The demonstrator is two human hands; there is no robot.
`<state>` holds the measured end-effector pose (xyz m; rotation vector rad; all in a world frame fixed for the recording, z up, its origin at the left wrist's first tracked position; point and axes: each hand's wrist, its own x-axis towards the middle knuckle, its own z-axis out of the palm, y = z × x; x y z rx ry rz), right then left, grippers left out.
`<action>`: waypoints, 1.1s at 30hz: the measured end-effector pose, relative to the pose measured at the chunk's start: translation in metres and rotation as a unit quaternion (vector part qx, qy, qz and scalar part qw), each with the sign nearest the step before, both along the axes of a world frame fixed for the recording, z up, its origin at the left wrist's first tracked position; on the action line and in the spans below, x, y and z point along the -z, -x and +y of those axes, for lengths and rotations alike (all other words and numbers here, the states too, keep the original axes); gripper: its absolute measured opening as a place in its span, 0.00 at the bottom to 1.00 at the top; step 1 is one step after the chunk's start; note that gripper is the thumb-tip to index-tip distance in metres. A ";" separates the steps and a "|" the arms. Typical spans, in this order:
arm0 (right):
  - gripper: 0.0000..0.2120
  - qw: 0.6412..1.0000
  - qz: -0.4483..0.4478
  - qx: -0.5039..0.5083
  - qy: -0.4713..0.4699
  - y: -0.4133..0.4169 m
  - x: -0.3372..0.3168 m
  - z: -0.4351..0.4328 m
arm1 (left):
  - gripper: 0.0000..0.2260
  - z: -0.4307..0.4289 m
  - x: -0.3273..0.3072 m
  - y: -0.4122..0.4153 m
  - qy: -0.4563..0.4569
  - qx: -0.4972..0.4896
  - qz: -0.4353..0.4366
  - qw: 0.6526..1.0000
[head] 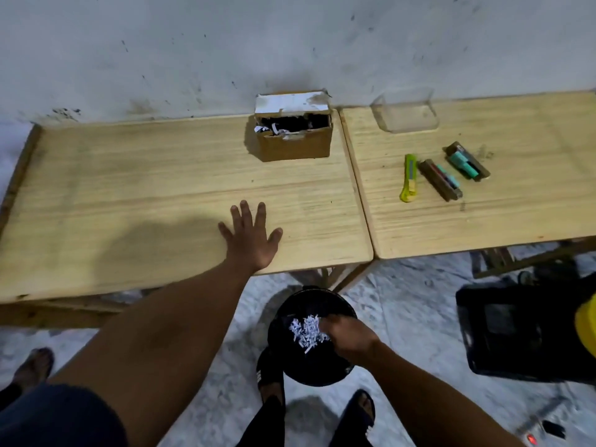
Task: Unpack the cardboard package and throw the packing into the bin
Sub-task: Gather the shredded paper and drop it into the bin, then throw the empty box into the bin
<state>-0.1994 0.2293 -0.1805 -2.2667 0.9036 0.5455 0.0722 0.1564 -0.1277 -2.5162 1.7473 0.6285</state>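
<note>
An open brown cardboard box (296, 150) stands at the back of the left wooden table (129, 188), against the wall. Its white-lined flap is up, and dark contents and white shreds show inside. My left hand (251, 237) lies flat on the table near its front edge, with the fingers spread and nothing in it. A round black bin (322, 375) sits on the floor below the table's front edge. My right hand (348, 337) is over the bin's mouth, its fingers closed around a clump of white shredded paper packing (306, 330).
A second wooden table (483, 221) adjoins on the right. It holds a clear plastic container (406, 114), a yellow-green utility knife (409, 179) and two brown packs with teal items (440, 180) (467, 161). A black crate (516, 330) is on the floor at the right. Sandalled feet stand around the bin.
</note>
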 end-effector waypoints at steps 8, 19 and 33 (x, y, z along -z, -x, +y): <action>0.32 0.980 0.176 0.068 -0.055 0.005 0.030 0.024 | 0.31 0.003 0.013 0.020 0.057 0.057 -0.005 0.997; 0.16 0.994 -0.023 0.104 0.001 0.013 -0.037 -0.029 | 0.30 -0.005 -0.012 0.014 0.004 0.048 0.015 0.999; 0.12 0.945 -0.167 0.203 0.196 -0.054 -0.183 -0.182 | 0.18 -0.093 -0.133 -0.031 -0.029 -0.059 0.150 0.987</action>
